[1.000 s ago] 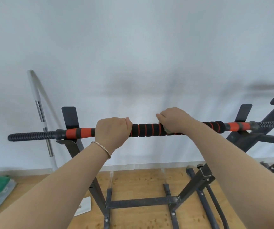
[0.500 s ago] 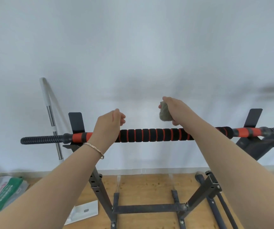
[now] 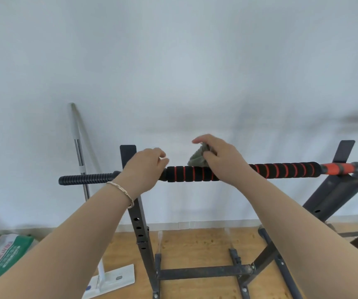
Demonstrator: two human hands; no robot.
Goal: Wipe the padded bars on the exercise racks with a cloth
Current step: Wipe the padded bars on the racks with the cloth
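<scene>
A padded bar (image 3: 281, 170), black foam with red stripes, lies across the dark exercise rack (image 3: 140, 229) at chest height. Its bare ribbed end (image 3: 87, 179) sticks out to the left. My right hand (image 3: 223, 160) pinches a small grey-green cloth (image 3: 197, 159) that hangs just above the foam and touches its top. My left hand (image 3: 144, 169) is in front of the bar's left end. Its fingers are curled above the bar with nothing seen in them. It hides that stretch of bar.
A mop with a white and metal pole (image 3: 78, 147) leans on the wall at left, its flat white head (image 3: 113, 279) on the wooden floor. A green and white bag (image 3: 5, 255) lies at lower left. A second dark rack (image 3: 337, 190) stands to the right.
Both hands came up off the bar. The left hand let go of its grip, and the right hand lifted the cloth from the foam and brought it back down to the top.
</scene>
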